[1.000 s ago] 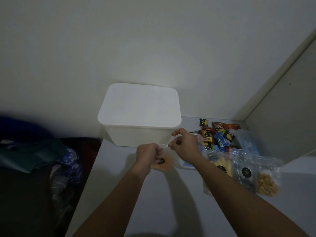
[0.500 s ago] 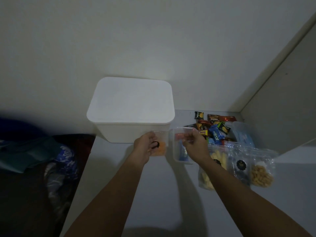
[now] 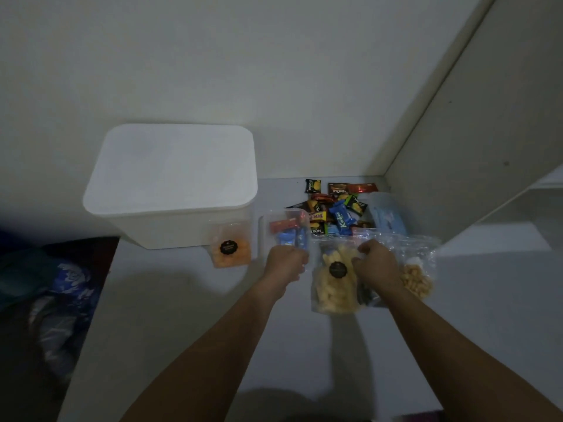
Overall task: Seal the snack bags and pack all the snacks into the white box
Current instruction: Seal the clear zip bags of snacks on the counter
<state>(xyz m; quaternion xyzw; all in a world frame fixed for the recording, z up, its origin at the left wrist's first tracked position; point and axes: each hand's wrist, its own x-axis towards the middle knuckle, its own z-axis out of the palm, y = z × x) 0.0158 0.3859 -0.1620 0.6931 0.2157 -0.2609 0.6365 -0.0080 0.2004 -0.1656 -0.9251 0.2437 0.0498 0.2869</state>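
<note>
Clear plastic bag of yellow sticks [image 3: 334, 283], at lower centre, looks light and crinkly; both hands, left hand [image 3: 286, 261] and right hand [image 3: 376, 263], pinch its top edge, the best place to hold.

Pale table [image 3: 189, 315]; blue patterned cloth [image 3: 71, 280] heaped beside left edge

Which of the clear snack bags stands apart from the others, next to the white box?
The bag of orange snacks: it stands alone against the white box, untouched, while the other bags lie together near the hands.
</note>
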